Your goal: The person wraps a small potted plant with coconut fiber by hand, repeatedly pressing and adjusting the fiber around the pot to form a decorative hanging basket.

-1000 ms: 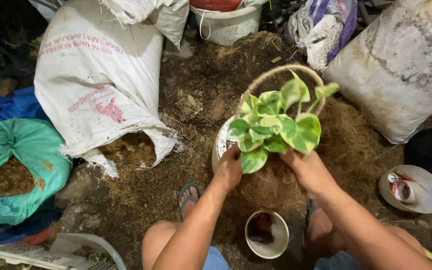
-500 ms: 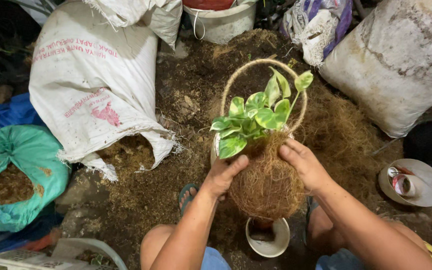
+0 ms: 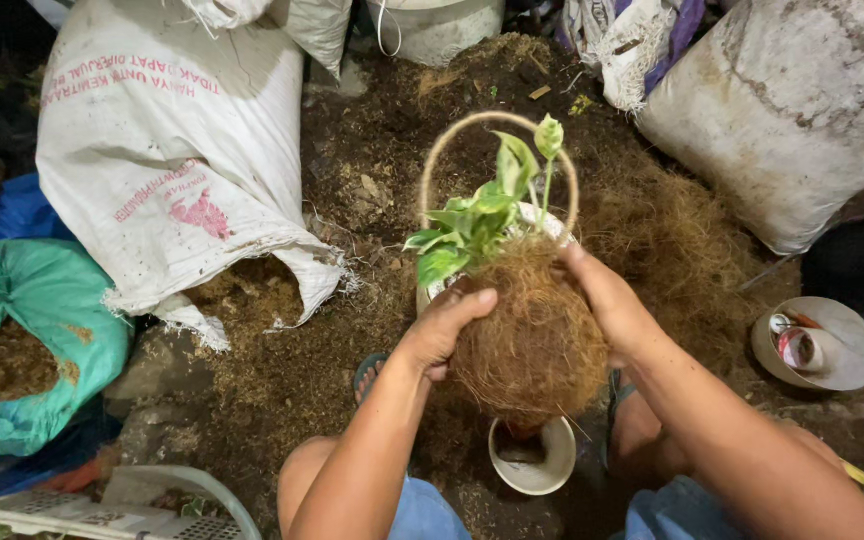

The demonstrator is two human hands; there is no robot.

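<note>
I hold a round ball of brown coconut fibre (image 3: 537, 340) between both hands, raised above the ground. A small green and cream-leaved plant (image 3: 477, 215) grows out of its top, under a loop of jute rope (image 3: 432, 160) that serves as a handle. My left hand (image 3: 442, 330) grips the ball's left side, thumb across the front. My right hand (image 3: 602, 295) presses on its upper right side. Just below the ball sits a small white bowl (image 3: 537, 465) on the ground between my knees.
A white woven sack (image 3: 162, 170) spills brown fibre at left, beside a teal sack (image 3: 32, 340). A grey sack (image 3: 792, 110) leans at right. Loose soil and a pile of coconut fibre (image 3: 672, 240) cover the ground. A white dish (image 3: 822, 345) lies at right, a plastic basket (image 3: 132, 505) at lower left.
I have lifted the fibre ball up and toward me, turning it so the plant stands more upright. My hands slid from beneath the leaves to the ball's sides.
</note>
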